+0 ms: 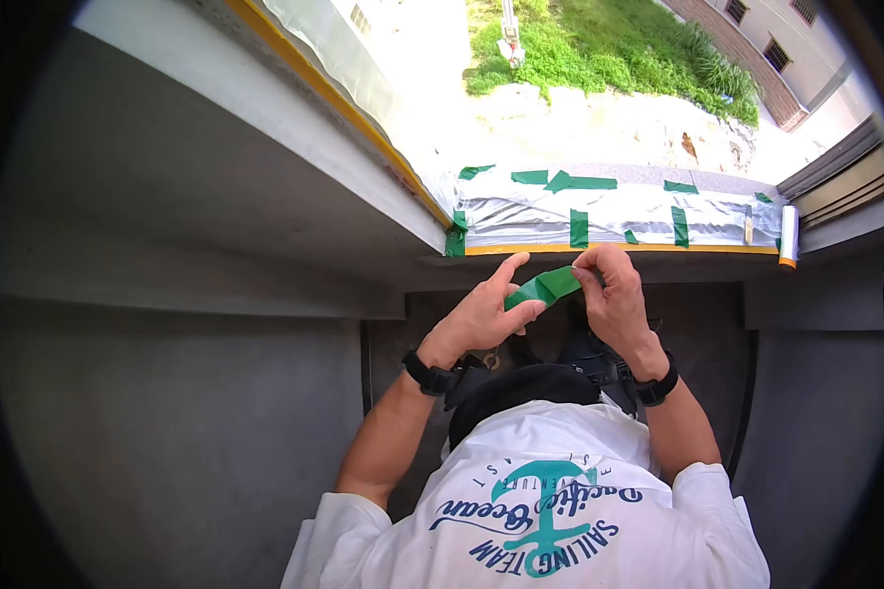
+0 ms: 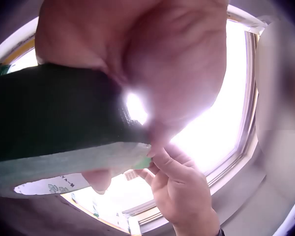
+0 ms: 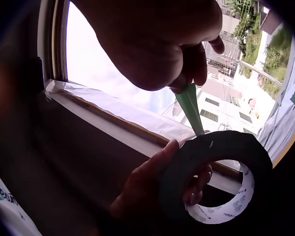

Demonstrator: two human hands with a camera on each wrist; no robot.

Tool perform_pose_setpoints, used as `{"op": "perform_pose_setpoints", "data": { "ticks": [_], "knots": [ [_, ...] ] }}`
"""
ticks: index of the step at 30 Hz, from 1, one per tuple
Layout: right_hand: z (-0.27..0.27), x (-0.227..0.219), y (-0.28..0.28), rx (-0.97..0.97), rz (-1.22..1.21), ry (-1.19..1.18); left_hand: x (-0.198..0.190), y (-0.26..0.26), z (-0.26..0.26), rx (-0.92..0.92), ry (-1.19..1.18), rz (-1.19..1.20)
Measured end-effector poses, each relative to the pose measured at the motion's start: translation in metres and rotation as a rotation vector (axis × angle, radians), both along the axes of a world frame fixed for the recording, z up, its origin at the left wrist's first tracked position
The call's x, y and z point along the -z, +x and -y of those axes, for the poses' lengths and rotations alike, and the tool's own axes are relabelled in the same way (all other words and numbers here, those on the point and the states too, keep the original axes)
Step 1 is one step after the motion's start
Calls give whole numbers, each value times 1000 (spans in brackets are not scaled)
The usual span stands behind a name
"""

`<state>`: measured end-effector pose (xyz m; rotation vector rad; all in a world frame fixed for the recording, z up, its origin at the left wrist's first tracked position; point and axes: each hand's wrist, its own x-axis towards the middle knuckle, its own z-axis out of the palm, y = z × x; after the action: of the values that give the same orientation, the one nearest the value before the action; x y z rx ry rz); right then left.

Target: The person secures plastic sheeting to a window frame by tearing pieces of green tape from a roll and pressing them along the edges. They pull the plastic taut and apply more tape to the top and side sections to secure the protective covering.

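Note:
A roll of green tape (image 3: 169, 184) is gripped by the left hand (image 1: 491, 312), whose fingers reach into the white inner ring in the right wrist view. From the roll a short green strip (image 1: 560, 284) runs to the right hand (image 1: 613, 299), which pinches its end between thumb and fingertips. In the left wrist view the roll (image 2: 54, 113) fills the left side, close to the camera, and the right hand (image 2: 182, 191) is beyond it. Both hands are in front of the window sill, above the person's lap.
Plastic sheeting (image 1: 629, 208) covers the sill, held by several green tape pieces (image 1: 580, 228), with a yellow strip (image 1: 658, 249) along its near edge. A white roll (image 1: 789, 234) stands at the sill's right end. Grey walls (image 1: 177, 422) flank the person; grass lies outside.

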<state>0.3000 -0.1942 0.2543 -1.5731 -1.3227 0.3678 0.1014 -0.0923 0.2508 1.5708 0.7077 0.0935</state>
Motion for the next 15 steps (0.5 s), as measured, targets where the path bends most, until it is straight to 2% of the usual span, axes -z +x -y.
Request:
{"op": "perform_pose_setpoints", "data": {
  "ticks": [1, 3, 5, 8, 10, 11, 13, 14, 15],
  "knots": [
    [0, -6, -1, -16, 16, 15, -2, 3, -3, 2, 0, 0],
    [0, -18, -7, -57, 62, 20, -4, 7, -3, 38, 70, -248],
    [0, -18, -6, -88, 107, 22, 23, 1, -3, 21, -1, -162],
    [4, -10, 3, -30, 97, 18, 23, -3, -4, 54, -111, -75],
    [4, -10, 2, -4, -324, -163, 13, -13, -6, 20, -158, 89],
    [5, -5, 3, 17, -329, -170, 9, -12, -7, 40, -169, 84],
    [6, 10, 10, -11, -360, -135, -1, -4, -6, -37, -104, -115],
    [7, 14, 16, -23, -343, -267, -2, -2, -5, -49, -57, -152],
    [11, 14, 13, -14, -350, -281, -5, 2, -3, -87, 4, -152]
  ]
}}
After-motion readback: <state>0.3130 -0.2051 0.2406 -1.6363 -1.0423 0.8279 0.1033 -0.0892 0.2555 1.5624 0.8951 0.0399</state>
